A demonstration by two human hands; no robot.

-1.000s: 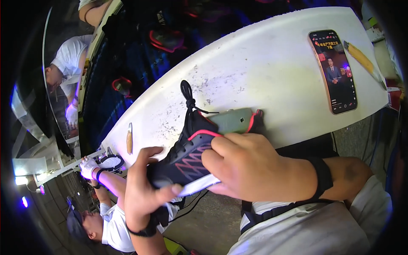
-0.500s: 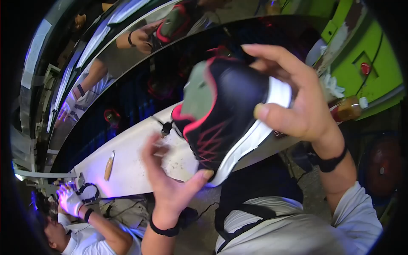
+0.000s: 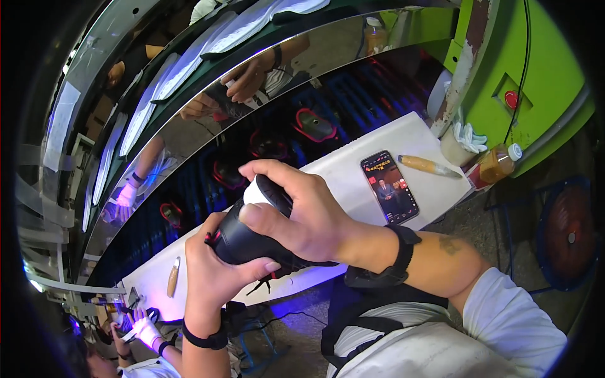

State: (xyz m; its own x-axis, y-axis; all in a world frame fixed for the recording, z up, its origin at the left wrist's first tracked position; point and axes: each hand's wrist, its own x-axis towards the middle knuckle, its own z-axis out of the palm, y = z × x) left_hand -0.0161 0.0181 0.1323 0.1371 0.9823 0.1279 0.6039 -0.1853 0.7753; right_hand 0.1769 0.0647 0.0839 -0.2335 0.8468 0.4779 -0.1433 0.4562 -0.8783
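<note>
A black sneaker (image 3: 238,240) with a white sole is between my two hands above the long white board. My left hand (image 3: 217,268) grips its lower left side, thumb pressed along the near side. My right hand (image 3: 309,214) wraps the other end, thumb and forefinger closed about the white sole edge. The shoe is tilted, and much of its upper is hidden behind my right hand. A dark lace end hangs below it. To the right of my right hand, a phone (image 3: 389,188) with a lit screen lies on the white board (image 3: 340,167).
Wooden-handled knives lie on the board at right (image 3: 428,166) and left (image 3: 173,277). Several shoes (image 3: 315,125) stand on the dark belt beyond. A cup of gloves (image 3: 459,148), an amber bottle (image 3: 495,167) and a green machine (image 3: 554,82) flank the right. A co-worker's gloved hand (image 3: 147,332) shows lower left.
The sneaker has come down and left and turned, so its opening and red lacing no longer show. My right hand moved left with it, uncovering the phone. My left hand closed on the shoe.
</note>
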